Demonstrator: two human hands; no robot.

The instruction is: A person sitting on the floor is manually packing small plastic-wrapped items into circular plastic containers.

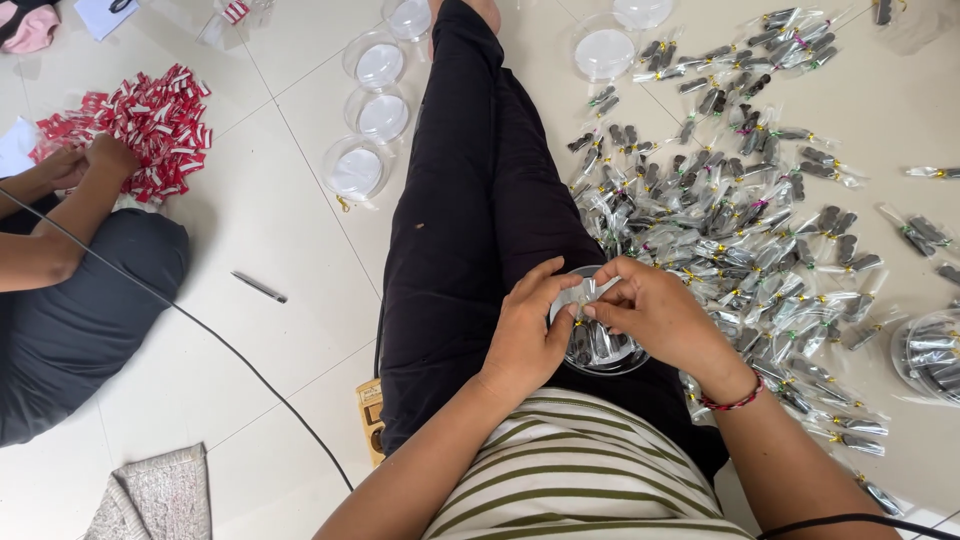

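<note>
White floor tiles; small clear packet pinched between both hands' fingers.

Small clear cellophane packets of dark pieces, tied with coloured twists, are lying scattered over the floor's right side. Red-and-white packets are piling at upper left (beside another person's hands). A small brown printed box is lying by the knee.
</note>
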